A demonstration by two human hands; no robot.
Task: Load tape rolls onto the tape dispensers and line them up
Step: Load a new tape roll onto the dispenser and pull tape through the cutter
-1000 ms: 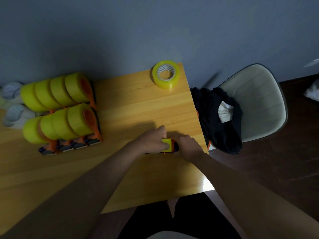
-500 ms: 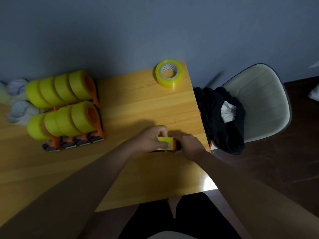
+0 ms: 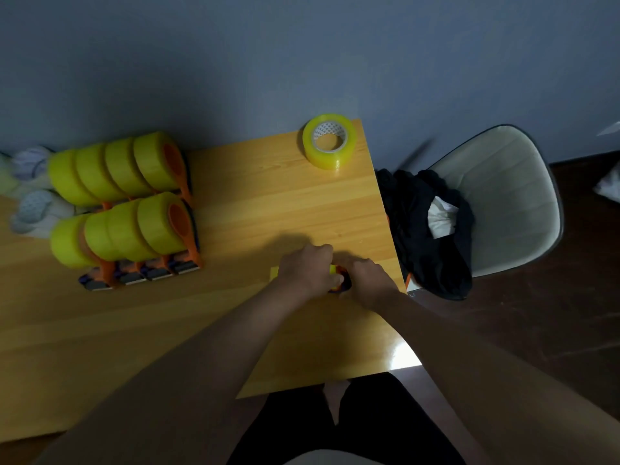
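Observation:
My left hand (image 3: 307, 271) and my right hand (image 3: 367, 280) meet near the table's right edge over a tape dispenser with a yellow roll (image 3: 337, 280); only a sliver of orange, black and yellow shows between them. My left fingers curl over the roll, and my right hand grips the dispenser's right end. A loose yellow tape roll (image 3: 329, 140) lies flat at the table's far right corner. Two rows of loaded orange dispensers (image 3: 131, 209) with yellow rolls stand side by side at the left.
The wooden table (image 3: 268, 203) ends just right of my hands. Beside it stands a white chair (image 3: 510, 203) with black clothing (image 3: 422, 236) draped on it. White bundled items (image 3: 30, 209) lie at the far left. A grey wall rises behind.
My left hand has closed further over the roll, hiding most of the yellow that showed before. Both hands stay at the same spot on the table; the view shifted slightly.

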